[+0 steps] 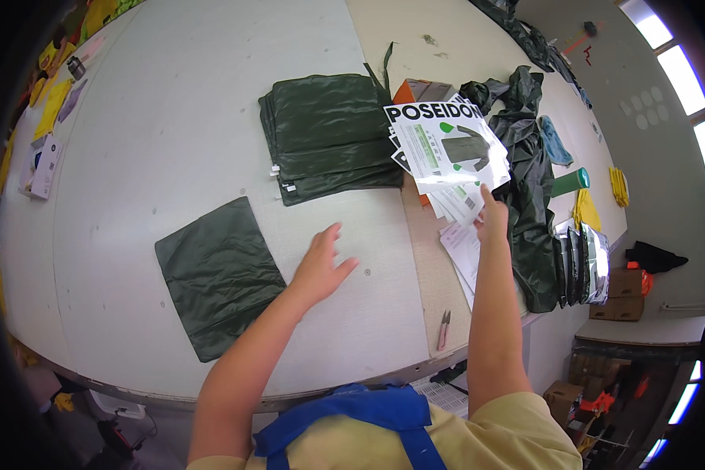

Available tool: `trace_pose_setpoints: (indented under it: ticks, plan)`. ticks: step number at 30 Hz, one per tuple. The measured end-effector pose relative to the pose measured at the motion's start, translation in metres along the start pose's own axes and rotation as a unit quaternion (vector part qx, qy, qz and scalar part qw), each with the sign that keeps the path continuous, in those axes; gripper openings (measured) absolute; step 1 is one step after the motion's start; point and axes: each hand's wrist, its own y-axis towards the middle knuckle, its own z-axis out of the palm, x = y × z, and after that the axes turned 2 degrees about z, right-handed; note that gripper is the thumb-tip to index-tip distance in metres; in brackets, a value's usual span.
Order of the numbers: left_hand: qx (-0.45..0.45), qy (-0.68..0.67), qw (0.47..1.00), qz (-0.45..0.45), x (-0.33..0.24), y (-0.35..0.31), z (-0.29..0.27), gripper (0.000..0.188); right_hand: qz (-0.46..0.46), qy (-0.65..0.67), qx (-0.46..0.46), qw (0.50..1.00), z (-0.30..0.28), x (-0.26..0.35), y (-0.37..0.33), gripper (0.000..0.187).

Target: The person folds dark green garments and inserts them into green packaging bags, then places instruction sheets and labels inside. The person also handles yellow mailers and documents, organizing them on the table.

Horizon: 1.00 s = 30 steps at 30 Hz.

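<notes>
My left hand (321,268) is held over the white table with its fingers apart and nothing in it. Beside that forearm lies a single folded dark green garment (219,274), flat on the table. My right hand (491,218) pinches the lower edge of a glossy printed sheet (446,145), which shows a picture of a green jacket. More printed sheets (458,202) lie fanned beneath it, partly on an orange-sided box (412,91). Left of these sits a neat stack of folded dark green garments (333,133), with small white labels at its lower left corner.
Crumpled dark green garments (529,211) heap at the right, beside a green cylinder (570,182) and several bagged packs (586,262). Small pink-handled snips (444,330) lie near the front edge. A white box (41,168) and a dark bottle (76,67) stand at the far left.
</notes>
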Motion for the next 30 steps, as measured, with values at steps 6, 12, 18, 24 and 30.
trace_pose_setpoints:
  ticks: [6,12,18,24,30]
  plan:
    - [-0.061,-0.286,0.952,-0.093,-0.053,0.120,0.057,0.074,0.043,0.134,0.185,0.973,0.003,-0.022,-0.007,0.026]
    - [-0.012,-0.346,0.923,-0.167,-0.054,0.142,0.074,0.027,0.165,0.282,0.219,0.919,-0.003,-0.014,-0.038,0.032]
    - [-0.052,-0.283,0.948,-0.138,-0.052,0.125,0.064,0.028,0.064,0.195,0.187,0.961,0.003,-0.014,-0.041,0.032]
    - [-0.024,-0.310,0.945,-0.097,-0.065,0.087,0.080,0.026,0.068,0.250,0.181,0.949,0.006,-0.005,-0.071,0.032]
    - [-0.088,-0.423,0.896,-0.100,-0.037,0.028,0.058,0.021,0.046,0.219,0.169,0.960,-0.057,-0.044,-0.094,0.034]
